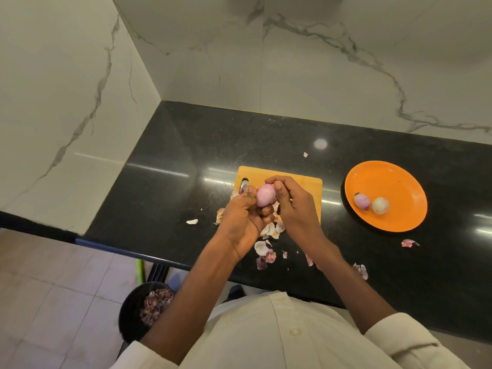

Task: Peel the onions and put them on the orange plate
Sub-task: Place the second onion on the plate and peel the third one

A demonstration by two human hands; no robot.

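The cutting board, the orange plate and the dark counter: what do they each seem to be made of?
The cutting board looks like wood or bamboo: pale yellow-brown, matte, with a cut-out handle slot. The orange plate seems to be plastic or melamine, judging by its even, bright colour and soft sheen. The counter appears to be polished black stone, perhaps granite: fine speckles and mirror-like light reflections.

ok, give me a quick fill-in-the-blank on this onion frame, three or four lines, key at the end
1. The orange plate holds ___ peeled onions.
2. The left hand grips a ___ onion over the wooden cutting board.
3. Onion skins litter the ___ countertop.
4. The right hand picks at the onion; the bin on the floor holds ___.

Missing: two; pink; black; skins
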